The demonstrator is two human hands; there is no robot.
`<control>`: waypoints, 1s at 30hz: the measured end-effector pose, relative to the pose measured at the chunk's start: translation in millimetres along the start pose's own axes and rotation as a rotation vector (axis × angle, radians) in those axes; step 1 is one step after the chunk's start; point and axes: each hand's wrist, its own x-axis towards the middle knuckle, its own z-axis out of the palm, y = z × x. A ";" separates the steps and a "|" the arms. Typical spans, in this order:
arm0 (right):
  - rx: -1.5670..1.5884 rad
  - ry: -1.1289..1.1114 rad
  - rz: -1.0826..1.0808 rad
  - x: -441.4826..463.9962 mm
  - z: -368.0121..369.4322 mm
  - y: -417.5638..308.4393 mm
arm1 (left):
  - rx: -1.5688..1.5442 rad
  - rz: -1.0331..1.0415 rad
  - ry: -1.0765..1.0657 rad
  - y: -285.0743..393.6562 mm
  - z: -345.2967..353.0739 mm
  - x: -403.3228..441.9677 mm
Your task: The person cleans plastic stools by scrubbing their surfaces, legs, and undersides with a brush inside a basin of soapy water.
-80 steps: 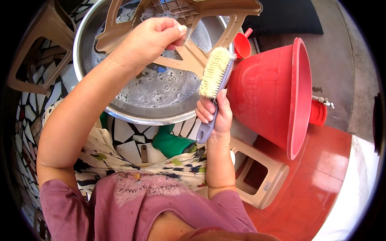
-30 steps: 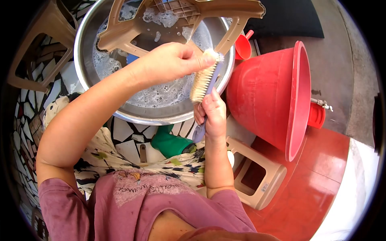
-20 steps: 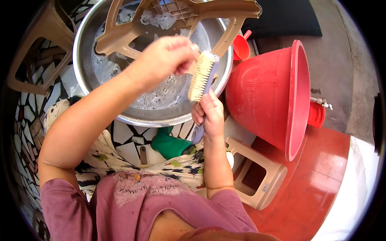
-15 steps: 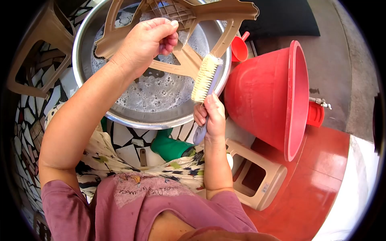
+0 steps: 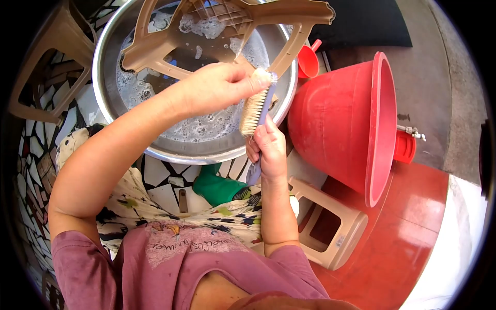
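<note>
My right hand (image 5: 269,147) is wrapped around the purple handle of a scrub brush (image 5: 254,109) with cream bristles, held upright over the near right rim of a metal basin (image 5: 181,154). At the brush's upper end, my left hand (image 5: 219,88) pinches the bristles with thumb and fingers; its fingertips are partly hidden. Behind the hands, a brown plastic stool (image 5: 297,16) with a latticed underside lies tipped in the basin, partly cut off by the frame's top. Soapy water (image 5: 201,126) with foam fills the basin's bottom.
To the right, a large red tub (image 5: 330,119) lies on its side, with a red dipper (image 5: 308,61) behind it. One brown stool (image 5: 336,232) lies at lower right, another (image 5: 77,46) at left. A green boot (image 5: 217,186) is below the basin.
My left hand has come down and right from above the basin onto the brush's upper bristles. The brush has shifted slightly left and down in my right hand.
</note>
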 end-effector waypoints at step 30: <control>0.324 0.029 0.126 1.4 -2.6 3.1 | -0.286 0.009 0.005 -7.4 -11.5 5.5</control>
